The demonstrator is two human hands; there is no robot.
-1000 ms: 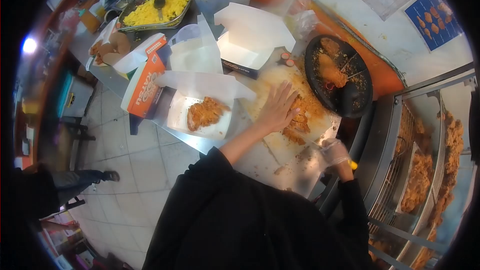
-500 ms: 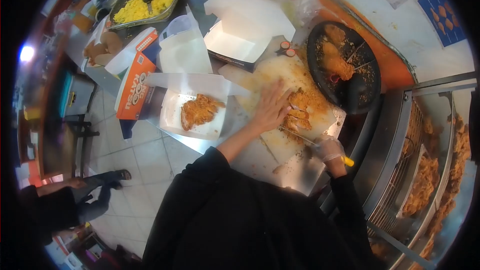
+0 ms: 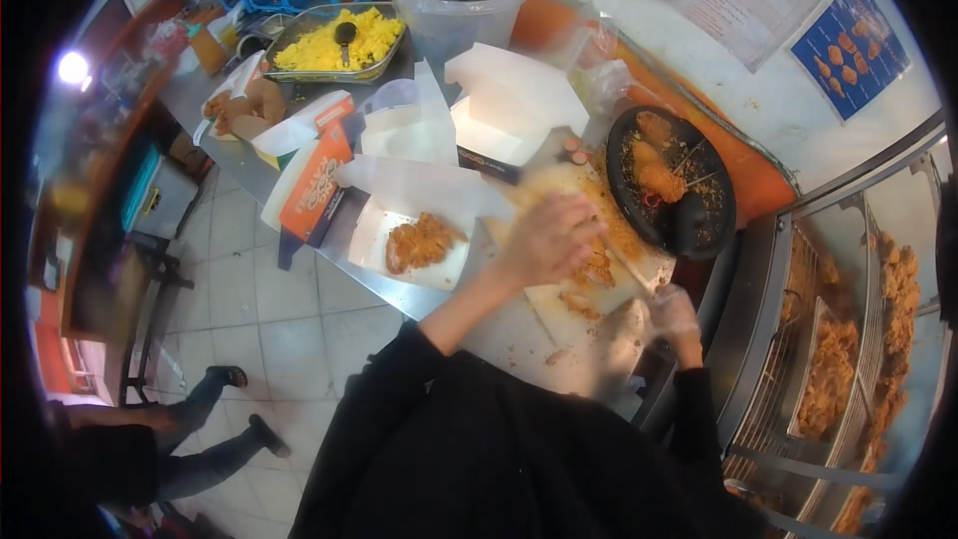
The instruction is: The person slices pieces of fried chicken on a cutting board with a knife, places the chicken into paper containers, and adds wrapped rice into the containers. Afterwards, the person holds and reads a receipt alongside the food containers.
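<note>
Blurred by motion, my left hand (image 3: 552,242) is over the crumb-covered cutting board (image 3: 544,304), beside cut pieces of fried chicken (image 3: 596,268); its fingers are too smeared to read. My gloved right hand (image 3: 676,315) is closed at the board's right edge, a thin piece of the knife (image 3: 642,280) showing faintly at its upper left and the handle hidden. Another fried piece (image 3: 579,305) lies on the board's near part. Left of my left hand, an open white box (image 3: 371,240) holds a fried cutlet (image 3: 423,243).
A black bowl (image 3: 720,208) with crumbs and chicken stands at the right. Behind are open boxes (image 3: 519,95), a tray of yellow food (image 3: 384,68) and a plastic tub (image 3: 419,20). A warming cabinet (image 3: 743,379) stands near right. Another person's legs (image 3: 205,469) show at lower left.
The view has shifted. My left hand has lifted off the chicken and its spread fingers are now blurred. My right hand has moved away from the chicken, and the yellow knife handle no longer shows.
</note>
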